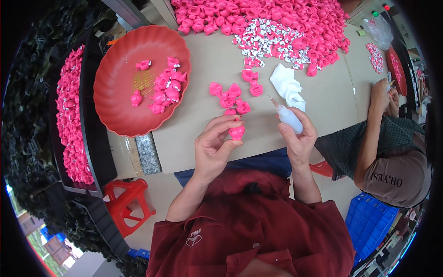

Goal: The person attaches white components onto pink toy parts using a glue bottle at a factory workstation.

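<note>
Between the thumb and fingers of my left hand (214,146) is a small pink plastic figure part (236,133). My right hand (300,137) grips a white squeeze bottle (290,119), its thin needle tip pointing up and to the left. The two hands are apart above the table's near edge. Just beyond my left hand lies a loose cluster of pink hollow parts (228,98). A crumpled white cloth (287,85) rests on the table beyond the bottle. To the left, a round red fluted tray (110,99) holds several pink pieces with white-and-black details.
A large heap of pink parts (258,11) covers the far table, with small white-and-pink pieces (272,39) before it. A black bin (94,152) of pink pieces stands left. At right, a co-worker (392,161) handles something small. Nearby are a red stool (127,205) and blue crate (369,226).
</note>
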### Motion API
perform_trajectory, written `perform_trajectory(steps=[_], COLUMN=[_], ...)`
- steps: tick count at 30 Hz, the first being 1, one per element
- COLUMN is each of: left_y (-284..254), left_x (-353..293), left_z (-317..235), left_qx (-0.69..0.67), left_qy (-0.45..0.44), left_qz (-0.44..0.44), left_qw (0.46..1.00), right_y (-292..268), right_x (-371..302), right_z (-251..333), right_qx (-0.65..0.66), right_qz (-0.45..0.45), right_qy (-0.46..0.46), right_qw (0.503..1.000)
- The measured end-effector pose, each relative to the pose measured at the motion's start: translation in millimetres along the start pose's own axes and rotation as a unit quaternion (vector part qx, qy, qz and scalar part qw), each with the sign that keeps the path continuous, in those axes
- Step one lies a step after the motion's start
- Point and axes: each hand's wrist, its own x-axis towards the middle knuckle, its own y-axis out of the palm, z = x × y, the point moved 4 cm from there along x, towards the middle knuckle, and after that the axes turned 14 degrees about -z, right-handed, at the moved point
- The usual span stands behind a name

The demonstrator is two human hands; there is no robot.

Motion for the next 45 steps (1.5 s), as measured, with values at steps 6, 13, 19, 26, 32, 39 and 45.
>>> perform_trajectory(steps=[6, 13, 19, 26, 32, 39, 45], left_y=[1.1, 1.0, -3.5, -8.3, -9.5, -4.1, 6.6], left_x=[-0.5, -0.4, 1.0, 4.0, 4.0, 0.7, -5.5], left_z=[0.7, -0.8, 1.1, 5.6, 5.7, 0.3, -5.8], left_qx=[0.008, 0.004, -0.018, -0.083, -0.095, -0.036, 0.122], left_qy=[0.011, 0.037, 0.038, 0.011, 0.001, 0.033, 0.114], left_qz=[0.002, -0.009, 0.001, 0.008, 0.002, -0.009, -0.037], left_qw=[1.0, 0.999, 0.999, 0.996, 0.995, 0.999, 0.985], right_y=[-2.6, -1.4, -1.1, -1.4, -0.7, -1.0, -0.6], right_x=[0.6, 1.0, 0.7, 1.0, 1.1, 0.4, 0.1], right_z=[-4.5, -4.0, -2.7, -2.9, -1.5, -1.5, -1.3], right_qx=[0.007, -0.01, -0.017, -0.024, -0.028, -0.026, -0.026], right_qz=[-0.002, 0.01, 0.011, 0.016, 0.017, 0.02, 0.018], right_qy=[-0.01, -0.022, -0.025, -0.034, -0.029, -0.026, -0.028], right_qw=[1.0, 1.0, 0.999, 0.999, 0.999, 0.999, 0.999])
